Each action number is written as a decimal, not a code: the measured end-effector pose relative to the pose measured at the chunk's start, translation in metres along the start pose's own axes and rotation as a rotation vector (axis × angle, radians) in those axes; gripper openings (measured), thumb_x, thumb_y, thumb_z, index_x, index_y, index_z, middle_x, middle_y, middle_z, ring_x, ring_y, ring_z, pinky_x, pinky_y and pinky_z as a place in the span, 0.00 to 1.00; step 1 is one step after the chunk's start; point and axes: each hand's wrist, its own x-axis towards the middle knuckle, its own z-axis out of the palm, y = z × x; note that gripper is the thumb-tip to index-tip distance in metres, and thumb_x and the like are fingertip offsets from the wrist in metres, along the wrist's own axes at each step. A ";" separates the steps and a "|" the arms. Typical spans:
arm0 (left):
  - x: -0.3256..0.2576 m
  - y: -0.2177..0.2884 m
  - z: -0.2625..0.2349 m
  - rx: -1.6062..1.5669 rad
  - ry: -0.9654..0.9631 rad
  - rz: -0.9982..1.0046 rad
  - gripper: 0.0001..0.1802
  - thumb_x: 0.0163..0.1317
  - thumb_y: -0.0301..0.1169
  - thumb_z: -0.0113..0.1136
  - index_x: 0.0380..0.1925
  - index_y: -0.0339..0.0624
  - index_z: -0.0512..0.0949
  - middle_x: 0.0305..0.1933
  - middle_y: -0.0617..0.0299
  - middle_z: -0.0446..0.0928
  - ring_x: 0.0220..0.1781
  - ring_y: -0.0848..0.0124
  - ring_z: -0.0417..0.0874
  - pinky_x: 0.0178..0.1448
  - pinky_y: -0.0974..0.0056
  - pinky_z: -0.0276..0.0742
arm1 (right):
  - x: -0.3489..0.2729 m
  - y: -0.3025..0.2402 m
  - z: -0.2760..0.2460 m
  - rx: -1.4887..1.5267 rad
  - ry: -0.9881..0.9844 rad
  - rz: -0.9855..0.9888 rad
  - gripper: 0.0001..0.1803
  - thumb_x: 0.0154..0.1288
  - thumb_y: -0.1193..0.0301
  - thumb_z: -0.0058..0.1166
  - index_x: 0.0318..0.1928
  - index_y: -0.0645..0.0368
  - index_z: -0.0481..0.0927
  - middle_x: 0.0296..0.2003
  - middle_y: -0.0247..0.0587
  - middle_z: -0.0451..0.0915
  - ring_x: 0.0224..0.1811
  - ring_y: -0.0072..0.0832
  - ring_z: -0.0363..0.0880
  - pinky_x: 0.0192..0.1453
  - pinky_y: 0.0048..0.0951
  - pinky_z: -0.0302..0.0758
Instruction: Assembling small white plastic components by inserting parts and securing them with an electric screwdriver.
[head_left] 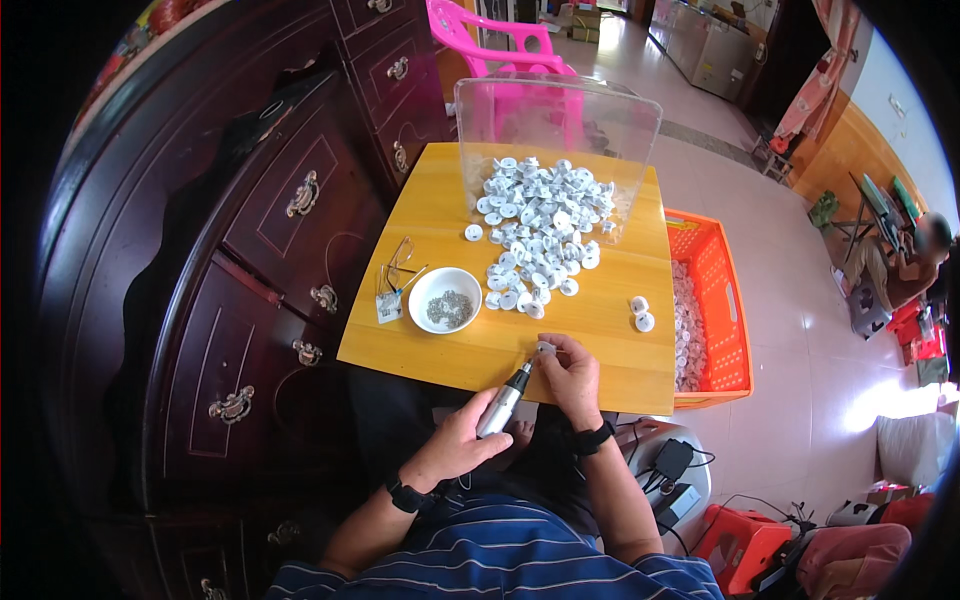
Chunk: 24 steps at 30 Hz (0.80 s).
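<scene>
My left hand (pixel 458 440) is wrapped round a silver and black electric screwdriver (pixel 503 400) at the near edge of the yellow wooden table (pixel 420 222). The screwdriver's tip points up and to the right, at a small white plastic part (pixel 545 347). That part is pinched in the fingers of my right hand (pixel 570 378), which partly hide it. A white bowl (pixel 418 318) of small metal screws (pixel 449 309) stands to the left. Farther back lies a heap of white round plastic parts (pixel 550 205), spilling out of a clear plastic bin (pixel 560 95).
Two white parts (pixel 642 314) sit near the table's right edge. Glasses (pixel 400 262) lie left of the bowl. An orange crate (pixel 735 320) of white parts stands right of the table, dark drawers (pixel 280 220) on the left. A person (pixel 905 270) sits far right.
</scene>
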 end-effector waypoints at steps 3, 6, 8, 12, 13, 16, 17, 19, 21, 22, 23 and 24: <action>0.000 -0.002 0.001 -0.002 0.000 0.008 0.37 0.67 0.26 0.65 0.74 0.38 0.62 0.41 0.63 0.78 0.33 0.78 0.79 0.39 0.69 0.80 | 0.000 0.002 0.001 0.016 -0.001 0.004 0.12 0.68 0.77 0.62 0.51 0.63 0.86 0.30 0.31 0.84 0.30 0.14 0.79 0.36 0.20 0.76; 0.000 0.000 0.000 -0.013 -0.003 -0.003 0.36 0.67 0.26 0.65 0.74 0.38 0.62 0.41 0.63 0.77 0.33 0.78 0.78 0.38 0.69 0.80 | 0.000 0.005 0.000 0.005 0.005 -0.004 0.12 0.67 0.77 0.63 0.50 0.62 0.86 0.30 0.30 0.83 0.29 0.14 0.78 0.35 0.20 0.75; 0.000 0.005 0.000 -0.022 -0.007 -0.019 0.36 0.67 0.26 0.64 0.74 0.38 0.62 0.41 0.63 0.76 0.33 0.78 0.78 0.38 0.70 0.79 | 0.000 0.007 -0.001 -0.013 0.007 -0.009 0.12 0.67 0.78 0.63 0.50 0.62 0.87 0.30 0.30 0.83 0.29 0.14 0.77 0.35 0.20 0.75; -0.001 0.012 -0.001 -0.114 -0.032 -0.124 0.35 0.69 0.26 0.62 0.74 0.38 0.62 0.40 0.64 0.75 0.31 0.79 0.77 0.36 0.71 0.77 | 0.000 0.008 -0.001 -0.057 -0.004 -0.047 0.11 0.66 0.77 0.64 0.49 0.61 0.88 0.29 0.30 0.81 0.28 0.14 0.75 0.35 0.21 0.74; -0.001 0.013 -0.001 -0.130 -0.037 -0.134 0.35 0.69 0.26 0.62 0.74 0.38 0.61 0.40 0.65 0.74 0.31 0.80 0.76 0.35 0.72 0.77 | 0.000 0.009 -0.001 -0.049 -0.004 -0.052 0.11 0.66 0.77 0.64 0.49 0.60 0.88 0.29 0.31 0.81 0.28 0.14 0.74 0.34 0.21 0.74; -0.001 0.012 0.000 -0.138 -0.029 -0.131 0.34 0.69 0.26 0.61 0.74 0.38 0.61 0.40 0.65 0.74 0.30 0.80 0.76 0.34 0.72 0.76 | 0.001 0.010 -0.001 -0.043 -0.003 -0.063 0.11 0.66 0.77 0.65 0.49 0.60 0.88 0.28 0.31 0.80 0.27 0.15 0.73 0.33 0.21 0.73; -0.001 0.012 0.000 -0.139 -0.030 -0.131 0.34 0.69 0.26 0.61 0.74 0.38 0.61 0.40 0.65 0.74 0.30 0.80 0.76 0.34 0.72 0.76 | 0.000 0.010 -0.001 -0.043 -0.002 -0.063 0.11 0.66 0.77 0.65 0.49 0.60 0.88 0.28 0.31 0.80 0.27 0.15 0.73 0.33 0.21 0.73; -0.001 0.012 -0.001 -0.142 -0.043 -0.148 0.34 0.70 0.26 0.60 0.74 0.38 0.61 0.39 0.65 0.74 0.29 0.80 0.76 0.34 0.72 0.76 | -0.002 0.006 -0.002 -0.078 -0.009 -0.052 0.11 0.66 0.77 0.64 0.49 0.60 0.88 0.26 0.30 0.79 0.26 0.15 0.73 0.33 0.21 0.73; -0.001 0.013 -0.001 -0.147 -0.045 -0.157 0.34 0.70 0.26 0.60 0.74 0.37 0.62 0.39 0.65 0.74 0.29 0.80 0.76 0.34 0.72 0.76 | -0.002 0.007 -0.002 -0.092 -0.011 -0.061 0.11 0.66 0.77 0.64 0.49 0.60 0.88 0.25 0.29 0.79 0.26 0.15 0.73 0.32 0.21 0.72; 0.000 0.014 -0.001 -0.153 -0.047 -0.165 0.34 0.70 0.26 0.60 0.74 0.37 0.62 0.39 0.65 0.75 0.29 0.79 0.76 0.34 0.71 0.76 | -0.002 0.007 -0.003 -0.107 -0.013 -0.071 0.11 0.66 0.77 0.65 0.49 0.60 0.88 0.25 0.28 0.79 0.26 0.14 0.72 0.32 0.21 0.72; 0.000 0.014 -0.002 -0.153 -0.049 -0.165 0.34 0.70 0.26 0.60 0.74 0.37 0.62 0.39 0.65 0.75 0.29 0.79 0.76 0.34 0.71 0.76 | -0.002 0.008 -0.003 -0.108 -0.012 -0.070 0.11 0.66 0.77 0.65 0.49 0.60 0.88 0.25 0.28 0.79 0.26 0.14 0.72 0.32 0.21 0.72; 0.000 0.014 -0.002 -0.159 -0.050 -0.173 0.34 0.70 0.26 0.60 0.74 0.37 0.62 0.39 0.65 0.75 0.29 0.79 0.76 0.34 0.71 0.76 | -0.002 0.007 -0.002 -0.100 -0.012 -0.073 0.11 0.66 0.77 0.65 0.49 0.60 0.88 0.24 0.28 0.79 0.25 0.14 0.72 0.32 0.21 0.72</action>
